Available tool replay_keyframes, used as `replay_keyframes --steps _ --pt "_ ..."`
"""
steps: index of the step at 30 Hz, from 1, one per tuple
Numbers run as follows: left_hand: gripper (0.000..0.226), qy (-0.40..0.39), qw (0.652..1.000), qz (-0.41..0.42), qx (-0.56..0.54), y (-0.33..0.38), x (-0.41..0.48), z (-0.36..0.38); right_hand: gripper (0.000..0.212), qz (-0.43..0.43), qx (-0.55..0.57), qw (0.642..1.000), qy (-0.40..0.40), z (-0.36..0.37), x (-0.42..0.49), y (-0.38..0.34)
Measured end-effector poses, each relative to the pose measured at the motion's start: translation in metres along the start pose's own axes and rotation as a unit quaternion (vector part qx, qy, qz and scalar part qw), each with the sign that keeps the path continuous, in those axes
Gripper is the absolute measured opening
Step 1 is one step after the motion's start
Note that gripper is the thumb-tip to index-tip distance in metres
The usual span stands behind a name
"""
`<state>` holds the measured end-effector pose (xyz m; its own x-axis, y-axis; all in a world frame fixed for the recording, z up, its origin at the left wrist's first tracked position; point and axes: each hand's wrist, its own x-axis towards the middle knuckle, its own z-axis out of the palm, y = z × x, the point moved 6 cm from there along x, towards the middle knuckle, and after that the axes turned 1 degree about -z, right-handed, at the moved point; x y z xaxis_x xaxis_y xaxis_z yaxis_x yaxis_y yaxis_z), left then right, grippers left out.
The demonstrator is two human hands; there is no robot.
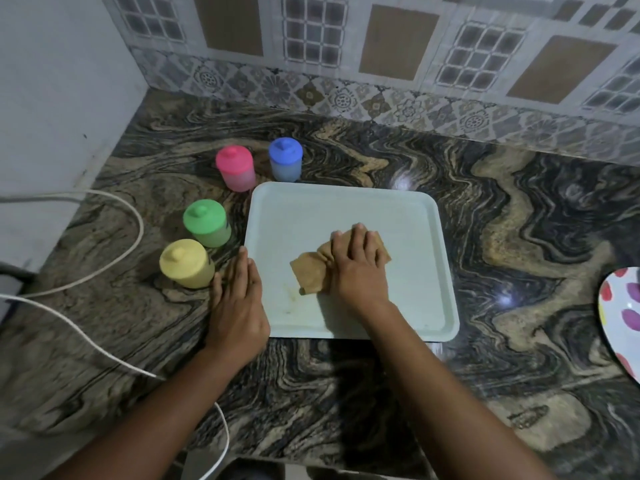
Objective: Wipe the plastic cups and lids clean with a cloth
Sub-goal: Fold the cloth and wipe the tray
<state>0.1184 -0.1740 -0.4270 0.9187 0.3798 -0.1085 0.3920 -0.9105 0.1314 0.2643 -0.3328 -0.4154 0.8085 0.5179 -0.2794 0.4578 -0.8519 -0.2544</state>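
Cable is seen in two white runs (104, 216) curving over the counter (485, 220), well to the left of the left hand's fingers.

Four plastic cups are counted, all upright on the counter outside the tray, and each is closed by a knobbed lid of its own colour, as with the yellow lid (180, 256). The yellow cup (188, 268) stands just beside the left thumb, to its left. The green cup (207, 225) is found beyond it, ahead and left of the left fingertips. The pink cup (236, 169) and the blue cup (286, 161) are set farther back, well ahead of those fingertips and near the tray's far left corner.

One left hand (237, 303) is laid flat at the tray's left edge, its fingers straight and together, with nothing held.

One pale tray (346, 209) lies between and under the two hands. One brown cloth (308, 275) is spread on it, partly under the right fingers and sticking out to their left.

One right hand (358, 268) is pressed on the cloth with fingers straight and slightly spread; nothing is gripped.

One spotted plate (620, 313) is cut off by the right edge, well to the right of the right fingers.
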Motion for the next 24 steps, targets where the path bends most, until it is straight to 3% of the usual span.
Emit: replay_keyframes --steps 2,6,9,11,15,19,21,24 --pt "0.069 0.003 1.000 -0.005 -0.009 0.001 0.000 0.000 0.058 0.001 0.022 1.000 0.010 0.000 0.017 -0.028" --pt "0.069 0.019 0.999 -0.012 -0.040 0.000 0.001 0.001 0.061 -0.152 0.004 0.988 0.030 0.035 -0.013 -0.087" --pt "0.068 0.022 0.999 -0.006 -0.038 -0.001 0.000 0.001 0.063 -0.197 -0.012 0.980 0.006 0.049 -0.051 -0.066" --pt "0.068 0.017 1.000 0.004 -0.023 -0.001 -0.001 0.002 0.063 -0.170 -0.005 0.985 0.015 0.041 -0.058 -0.023" --pt "0.069 0.003 1.000 0.006 -0.001 -0.001 0.001 0.003 0.068 -0.016 0.018 1.000 0.015 0.005 -0.039 0.064" --pt "0.069 0.001 1.000 0.007 0.006 0.000 0.002 0.002 0.061 0.101 0.036 0.994 0.026 -0.023 0.026 0.059" --pt "0.069 0.004 1.000 0.004 0.003 0.000 0.001 0.001 0.059 0.055 0.020 0.998 0.020 -0.015 0.046 0.009" --pt "0.069 0.015 1.000 0.003 -0.020 0.000 0.001 0.002 0.065 -0.102 0.010 0.995 -0.008 0.022 0.019 -0.063"
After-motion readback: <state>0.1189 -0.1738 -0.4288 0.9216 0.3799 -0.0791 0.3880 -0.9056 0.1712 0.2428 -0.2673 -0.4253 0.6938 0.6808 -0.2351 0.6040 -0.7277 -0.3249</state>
